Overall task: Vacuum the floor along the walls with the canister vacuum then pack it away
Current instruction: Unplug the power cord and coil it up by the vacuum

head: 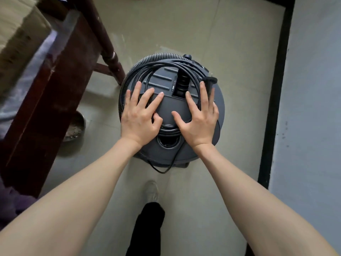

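My fingers are spread straight on both hands, left hand [137, 115] and right hand [198, 117] lying palm-down on the coiled cord [147, 78] atop the vacuum [171, 106]. Both arms reach forward and down, bare. The vacuum stands on the floor [230, 52] beside a table leg [108, 52].

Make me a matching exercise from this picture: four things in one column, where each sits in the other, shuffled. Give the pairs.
Things:
1. round dark grey canister vacuum
2. coiled black power cord
3. round metal bowl
4. dark red wooden table leg

Places:
A. on the floor under the wooden table
B. under both flat hands
C. upper left of the vacuum
D. looped on the vacuum's lid

Pairs: 1-B, 2-D, 3-A, 4-C
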Available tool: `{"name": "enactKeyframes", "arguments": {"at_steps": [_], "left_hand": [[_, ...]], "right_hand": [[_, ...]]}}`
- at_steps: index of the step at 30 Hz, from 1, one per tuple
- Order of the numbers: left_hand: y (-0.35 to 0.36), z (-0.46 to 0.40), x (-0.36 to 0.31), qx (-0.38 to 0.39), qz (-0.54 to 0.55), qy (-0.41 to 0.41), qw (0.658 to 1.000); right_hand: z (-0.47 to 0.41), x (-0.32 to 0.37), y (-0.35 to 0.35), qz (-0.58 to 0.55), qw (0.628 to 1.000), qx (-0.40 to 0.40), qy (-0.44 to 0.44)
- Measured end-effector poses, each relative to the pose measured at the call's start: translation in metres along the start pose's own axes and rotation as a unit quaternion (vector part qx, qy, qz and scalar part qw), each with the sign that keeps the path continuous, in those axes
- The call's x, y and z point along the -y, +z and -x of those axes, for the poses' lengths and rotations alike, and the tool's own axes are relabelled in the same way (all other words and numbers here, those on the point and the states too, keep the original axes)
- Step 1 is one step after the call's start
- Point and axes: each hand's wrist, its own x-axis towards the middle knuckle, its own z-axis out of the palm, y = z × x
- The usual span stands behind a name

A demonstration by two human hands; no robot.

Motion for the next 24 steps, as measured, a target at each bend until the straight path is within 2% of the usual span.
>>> {"name": "enactKeyframes", "arguments": {"at_steps": [10, 17, 24], "left_hand": [[0.042, -0.182, 0.007, -0.001, -0.023, -0.060, 0.998], [0.065, -0.278, 0.022, -0.044, -0.067, -0.172, 0.982], [0.075, -0.359, 0.061, -0.089, -0.096, -0.280, 0.951]], "right_hand": [[-0.195, -0.057, 0.049, -0.016, 0.997, 0.036, -0.069], [-0.327, -0.075, 0.098, -0.061, 0.977, 0.078, -0.188], [-0.441, -0.056, 0.160, -0.115, 0.945, 0.131, -0.277]]}}
